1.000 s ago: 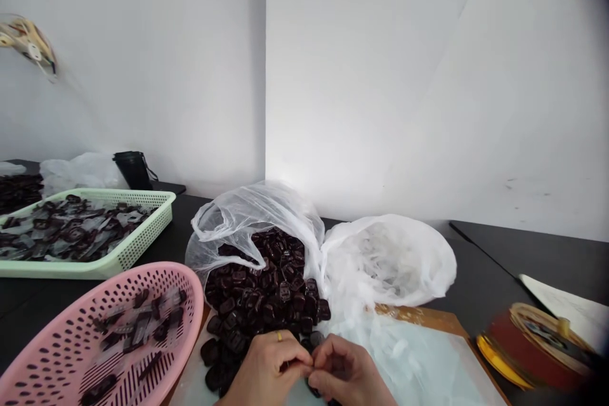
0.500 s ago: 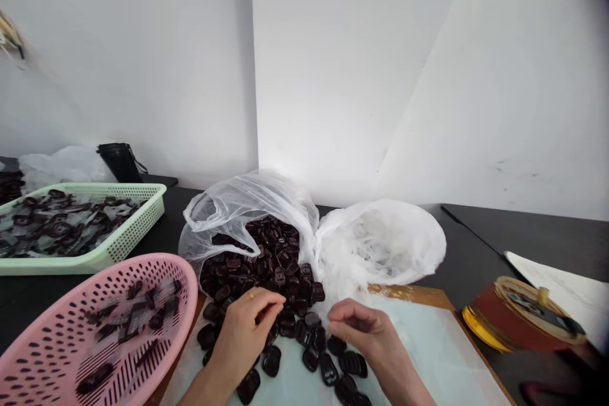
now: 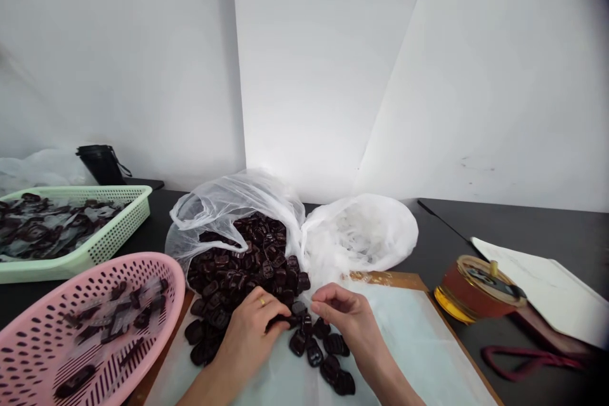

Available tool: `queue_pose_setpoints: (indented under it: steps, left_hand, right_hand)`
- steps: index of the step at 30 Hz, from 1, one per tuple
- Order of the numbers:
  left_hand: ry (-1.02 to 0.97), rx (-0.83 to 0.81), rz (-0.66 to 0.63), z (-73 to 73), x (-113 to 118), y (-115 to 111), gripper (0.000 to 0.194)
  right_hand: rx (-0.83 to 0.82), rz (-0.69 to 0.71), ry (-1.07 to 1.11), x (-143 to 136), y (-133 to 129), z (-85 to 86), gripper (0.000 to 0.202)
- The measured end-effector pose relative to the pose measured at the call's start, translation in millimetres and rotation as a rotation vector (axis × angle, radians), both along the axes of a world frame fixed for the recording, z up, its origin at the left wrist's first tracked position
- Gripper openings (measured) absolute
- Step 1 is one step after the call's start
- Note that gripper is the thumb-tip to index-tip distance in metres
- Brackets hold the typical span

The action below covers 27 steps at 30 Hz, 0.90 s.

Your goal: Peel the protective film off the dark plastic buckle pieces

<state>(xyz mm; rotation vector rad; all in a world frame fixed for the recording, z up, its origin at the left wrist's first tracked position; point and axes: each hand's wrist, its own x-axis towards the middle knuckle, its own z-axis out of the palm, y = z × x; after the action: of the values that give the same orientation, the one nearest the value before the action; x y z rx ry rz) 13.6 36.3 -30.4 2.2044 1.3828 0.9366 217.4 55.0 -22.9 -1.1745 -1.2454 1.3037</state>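
My left hand [image 3: 254, 333] is closed, its thumb and fingers pinching a glossy dark-brown piece [image 3: 284, 321]. Facing it, my right hand [image 3: 347, 316] is also closed, thumb against fingertips; what it holds, if anything, is too small to make out. Between and below the hands, several loose dark-brown pieces [image 3: 314, 353] lie on a pale sheet [image 3: 409, 342]. Behind my left hand, a heap of the same pieces [image 3: 257, 254] spills from a clear plastic bag [image 3: 252, 187]. To its right, a white bag [image 3: 380, 228] holds thin, see-through plastic bits.
At left stand a pink basket [image 3: 174, 304] and a green tray [image 3: 128, 219], both with dark pieces in clear wrapping. A black cup [image 3: 101, 163] is behind. At right are a roll of tape [image 3: 476, 288], dark-red-handled scissors [image 3: 528, 361] and a white sheet [image 3: 537, 285].
My left hand, with nothing visible in its fingertips before, now pinches a dark piece. The hands are closer together. The view has swung slightly right, showing the scissors more fully.
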Motion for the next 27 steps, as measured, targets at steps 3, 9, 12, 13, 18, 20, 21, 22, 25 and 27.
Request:
queue_pose_setpoints:
  steps: [3,9,12,13,18,20,21,22,25,27]
  left_hand:
    - [-0.207,-0.075,0.072,-2.8,0.2,0.4,0.009]
    - [-0.646,-0.191,0.016,-5.9,4.6,-2.0,0.009]
    - [-0.797,-0.278,-0.028,-2.3,5.6,-4.7,0.009]
    - [-0.839,-0.32,-0.042,-0.6,5.7,-5.5,0.01]
    - [-0.949,-0.414,-0.096,3.2,5.4,-4.6,0.011]
    - [-0.957,-0.416,-0.096,0.9,4.9,-2.4,0.01]
    - [-0.958,-0.412,-0.089,-0.9,4.5,-1.2,0.011]
    - [-0.959,-0.407,-0.081,-2.8,3.9,-0.1,0.013]
    - [-0.956,-0.393,-0.05,-7.8,1.5,3.1,0.017]
    - [-0.955,-0.415,-0.02,-8.3,0.2,4.5,0.018]
  right_hand:
    - [0.033,0.035,0.018,-6.2,-4.3,-4.1,0.02]
    - [0.105,0.082,0.086,-19.0,-14.3,-5.8,0.015]
    - [0.129,0.089,0.094,-20.6,-16.9,-0.5,0.015]
    - [0.133,0.095,0.096,-20.4,-17.5,1.6,0.015]
    - [0.186,0.095,0.081,-20.2,-19.5,5.0,0.013]
    - [0.239,0.065,0.056,-21.1,-19.5,2.1,0.013]
    - [0.267,0.053,0.041,-21.5,-19.2,0.4,0.013]
    - [0.293,0.04,0.021,-21.8,-18.9,-1.1,0.013]
    - [0.363,0.001,-0.063,-21.2,-18.2,-2.3,0.013]
    - [0.407,-0.029,-0.134,-20.0,-18.4,-0.1,0.012]
